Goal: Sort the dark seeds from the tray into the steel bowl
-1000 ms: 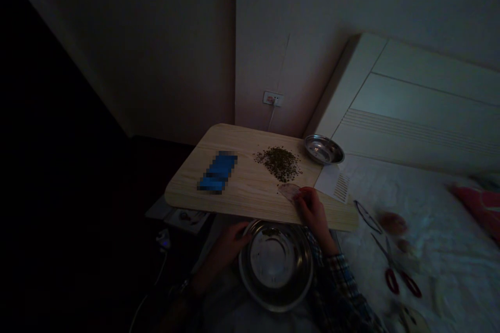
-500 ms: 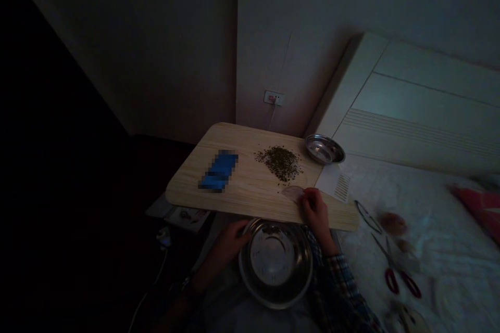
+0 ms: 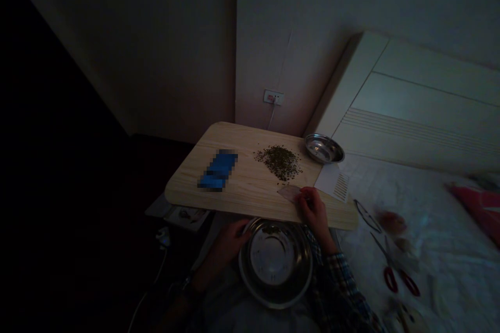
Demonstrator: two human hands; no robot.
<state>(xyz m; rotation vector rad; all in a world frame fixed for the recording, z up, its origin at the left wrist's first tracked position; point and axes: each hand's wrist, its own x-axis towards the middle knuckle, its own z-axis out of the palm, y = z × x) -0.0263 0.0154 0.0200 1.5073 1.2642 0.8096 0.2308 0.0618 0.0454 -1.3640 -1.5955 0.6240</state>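
Observation:
My left hand [image 3: 233,238] is closed on the rim of a large steel bowl [image 3: 273,296], tilted below the table edge. A small dark clump of bits [image 3: 271,229] lies inside the bowl near its far wall. My right hand [image 3: 313,208] rests at the table's front edge, its fingers pinching a thin, translucent flat piece [image 3: 288,193]; the exact kind is unclear. Just beyond that piece, a loose pile of small dark greenish bits [image 3: 281,160] is spread on the wooden tabletop [image 3: 242,203].
A smaller steel bowl [image 3: 324,149] and a white slotted card [image 3: 332,182] are on the table's right side. A blurred-out blue object [image 3: 219,169] lies left. On the bed [image 3: 449,218] are red-handled scissors [image 3: 390,265]. A white cable [image 3: 146,291] hangs at lower left.
My right hand has shifted slightly left with the translucent piece, whose tilt differs a little. My left hand and the large bowl stay in place.

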